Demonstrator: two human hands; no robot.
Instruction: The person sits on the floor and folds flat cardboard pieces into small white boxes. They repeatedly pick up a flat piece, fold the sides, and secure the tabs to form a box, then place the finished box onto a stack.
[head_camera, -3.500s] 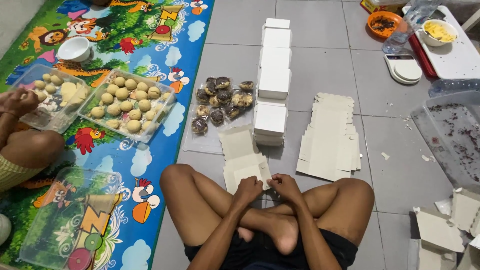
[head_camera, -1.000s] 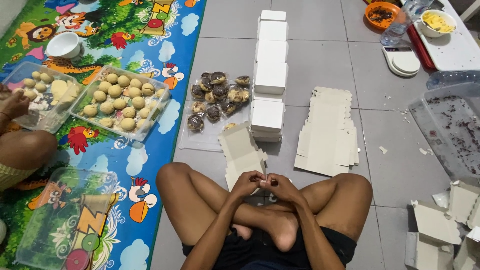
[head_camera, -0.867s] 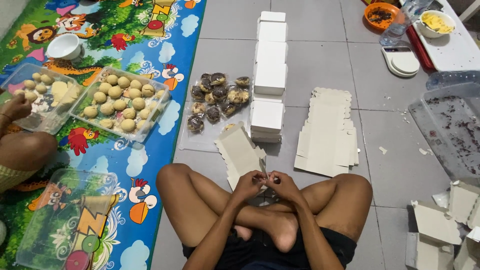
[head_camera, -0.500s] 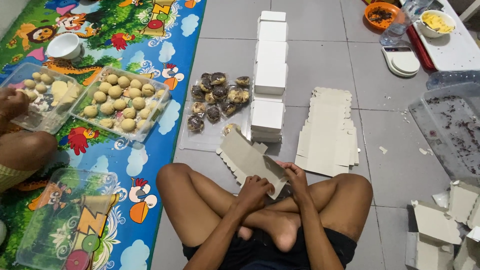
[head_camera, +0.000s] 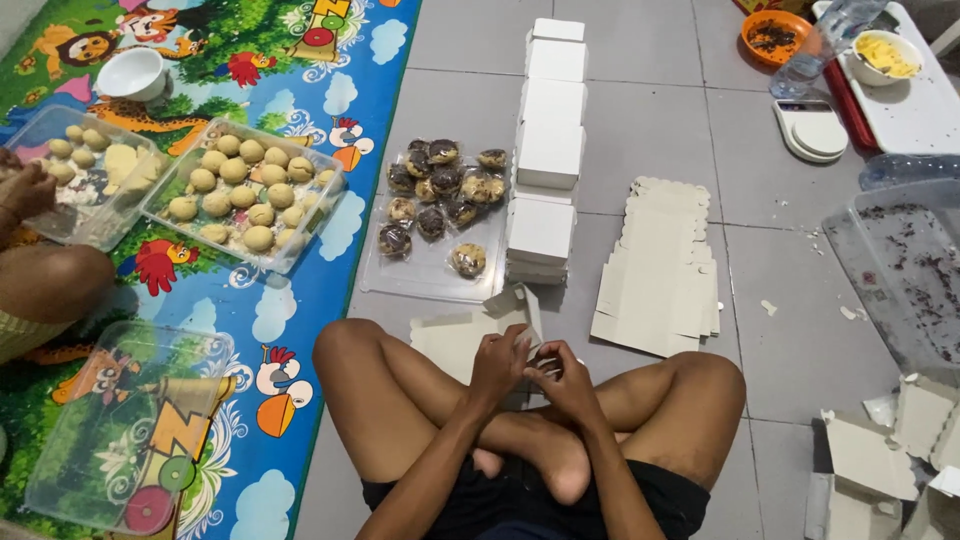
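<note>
Seated cross-legged on grey tile floor (head_camera: 640, 150). Left hand (head_camera: 500, 362) and right hand (head_camera: 566, 378) close together above the crossed shins, both curled around a partly folded white box (head_camera: 512, 305). Left fingers bent over the box's near edge; right fingers closed under it, just beside the left. Box tilted, one flap raised toward the stack ahead, lower panel lying over the left knee.

Directly ahead: row of finished boxes (head_camera: 550, 120), closed, laid end to end away from the knees. Right of that row, pile of flat blanks (head_camera: 660, 270), fanned slightly, well apart from the hands. Left of the row, clear tray of dark-topped cookies (head_camera: 440, 200) on the tile. Further left, on the coloured mat (head_camera: 300, 110), tub of pale dough balls (head_camera: 245, 185), and a second tub (head_camera: 90, 170) with another person's hand (head_camera: 28, 188) at its edge. Empty clear lid (head_camera: 130, 420) on the mat beside the left thigh.

Far right: large clear bin (head_camera: 900, 270) with dark crumbs, more boxes (head_camera: 880, 460) at the lower corner, scale (head_camera: 812, 130), orange bowl (head_camera: 775, 35).
</note>
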